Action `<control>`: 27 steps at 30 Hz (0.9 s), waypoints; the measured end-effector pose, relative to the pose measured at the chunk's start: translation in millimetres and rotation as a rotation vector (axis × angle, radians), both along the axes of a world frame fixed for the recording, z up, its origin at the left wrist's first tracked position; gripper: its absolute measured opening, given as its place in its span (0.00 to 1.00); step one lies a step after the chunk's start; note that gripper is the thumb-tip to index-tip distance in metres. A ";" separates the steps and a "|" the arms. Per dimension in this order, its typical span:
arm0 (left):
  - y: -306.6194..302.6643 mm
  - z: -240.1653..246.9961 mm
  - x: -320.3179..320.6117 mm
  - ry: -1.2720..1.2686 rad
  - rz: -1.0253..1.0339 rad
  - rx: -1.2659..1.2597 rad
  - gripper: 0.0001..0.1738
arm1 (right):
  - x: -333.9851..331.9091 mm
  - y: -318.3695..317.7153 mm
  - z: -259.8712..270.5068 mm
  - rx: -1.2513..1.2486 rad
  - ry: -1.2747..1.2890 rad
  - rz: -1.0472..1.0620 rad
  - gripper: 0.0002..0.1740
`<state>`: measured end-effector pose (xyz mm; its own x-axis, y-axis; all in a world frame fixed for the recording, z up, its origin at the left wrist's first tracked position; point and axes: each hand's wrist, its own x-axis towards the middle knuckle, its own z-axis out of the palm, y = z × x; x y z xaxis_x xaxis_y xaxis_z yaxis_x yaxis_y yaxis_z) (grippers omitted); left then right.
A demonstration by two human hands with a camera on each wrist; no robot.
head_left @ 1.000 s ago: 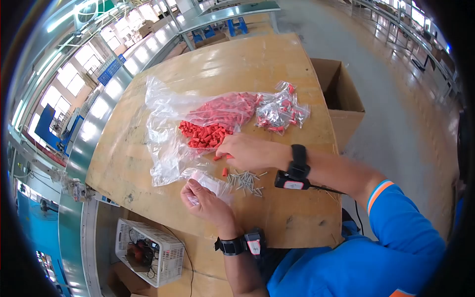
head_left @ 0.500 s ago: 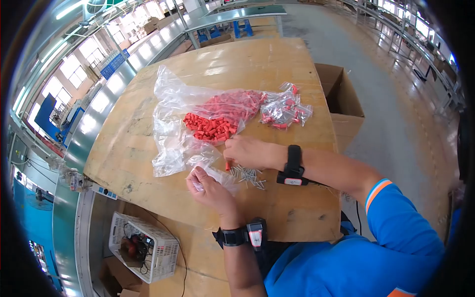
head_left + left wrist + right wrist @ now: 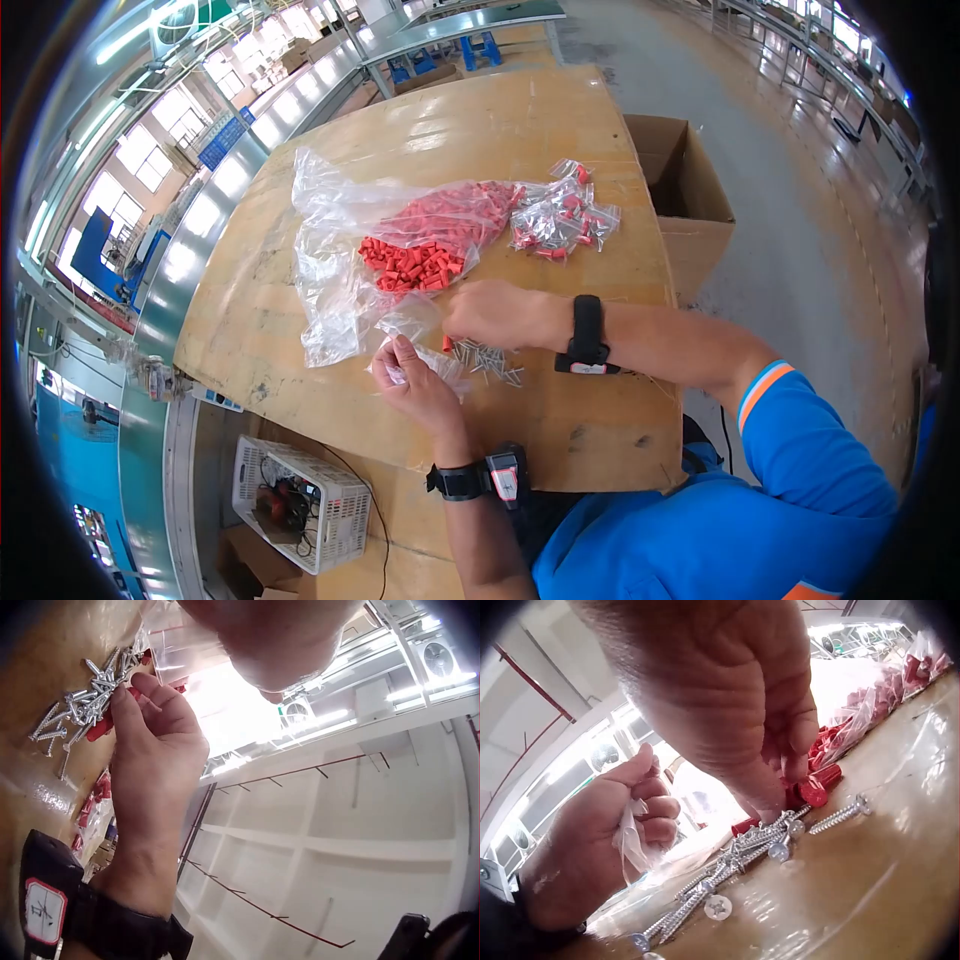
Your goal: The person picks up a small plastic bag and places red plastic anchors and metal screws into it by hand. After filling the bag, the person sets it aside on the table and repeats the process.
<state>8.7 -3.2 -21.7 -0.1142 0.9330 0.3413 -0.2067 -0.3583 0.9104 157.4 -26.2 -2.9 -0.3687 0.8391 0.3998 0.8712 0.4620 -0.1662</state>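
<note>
My left hand (image 3: 422,392) grips a small clear plastic bag (image 3: 631,844) in curled fingers, thumb on top. Just to its right, my right hand (image 3: 505,315) reaches down with fingertips at a pile of silver screws (image 3: 488,362). Red plastic wall plugs (image 3: 136,693) show between its thumb and fingers in the left wrist view. Another red wall plug (image 3: 823,782) lies beside those fingers in the right wrist view. Beyond both hands, a heap of loose red wall plugs (image 3: 410,266) spills from a large clear bag (image 3: 325,260).
Several small filled clear bags (image 3: 562,220) lie at the tabletop's right side. An open cardboard box (image 3: 690,225) stands past the right edge of the wooden table (image 3: 500,110). A white plastic crate (image 3: 340,515) with cables sits below the near left edge.
My right hand has moved from the edge of the red plug heap towards me, down to the screws. My left hand stays closed on the small bag.
</note>
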 end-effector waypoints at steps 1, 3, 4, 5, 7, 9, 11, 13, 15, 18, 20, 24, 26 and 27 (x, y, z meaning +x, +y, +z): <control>0.2 -0.1 0.1 0.010 -0.001 0.008 0.13 | -0.1 0.9 0.3 0.018 -0.006 0.002 0.08; 0.4 0.0 -0.2 0.030 0.000 0.025 0.13 | -0.7 2.3 0.9 0.053 -0.018 0.008 0.10; 0.8 -0.3 -0.2 0.037 0.001 0.033 0.13 | -0.4 1.7 1.9 0.059 0.017 0.022 0.09; 1.2 -1.0 -0.3 0.043 0.003 0.041 0.13 | 0.3 0.2 3.6 0.065 0.052 0.037 0.09; 1.5 -1.5 -0.1 0.066 0.016 0.041 0.12 | 0.4 -0.8 3.8 0.061 0.062 0.047 0.09; 1.2 -0.4 1.4 0.099 0.041 0.029 0.11 | 0.2 -0.3 3.0 0.046 0.012 0.038 0.09; 0.7 -0.8 0.9 0.089 0.017 0.041 0.11 | 0.8 0.8 3.4 0.014 0.030 0.035 0.08; -3.0 4.9 1.5 0.152 0.045 0.094 0.11 | 1.9 0.0 8.6 -0.035 0.110 0.015 0.05; -10.1 12.8 3.2 0.288 0.118 0.184 0.12 | 10.7 -7.7 19.7 -0.105 0.252 -0.029 0.05; -12.6 15.1 0.9 0.384 0.106 0.183 0.11 | 29.0 -21.3 42.8 -0.105 0.468 -0.116 0.06; -14.6 17.9 1.8 0.557 0.062 0.334 0.08 | 27.9 -31.0 57.8 -0.059 0.708 -0.153 0.06; -16.6 17.2 7.4 0.713 -0.224 0.536 0.07 | 8.4 -47.0 73.8 -0.076 0.960 -0.062 0.05; -19.3 19.4 8.2 0.714 -0.247 0.500 0.06 | 4.4 -50.0 73.8 -0.104 0.861 0.000 0.05; -20.6 21.0 7.7 0.717 -0.257 0.482 0.06 | 3.6 -50.2 72.0 -0.065 0.819 -0.018 0.05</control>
<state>16.3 -23.8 -0.7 0.4691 0.6377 0.6110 0.2265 -0.7556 0.6146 161.0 -76.4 69.1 0.0327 0.8730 0.4866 0.4698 0.4163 -0.7785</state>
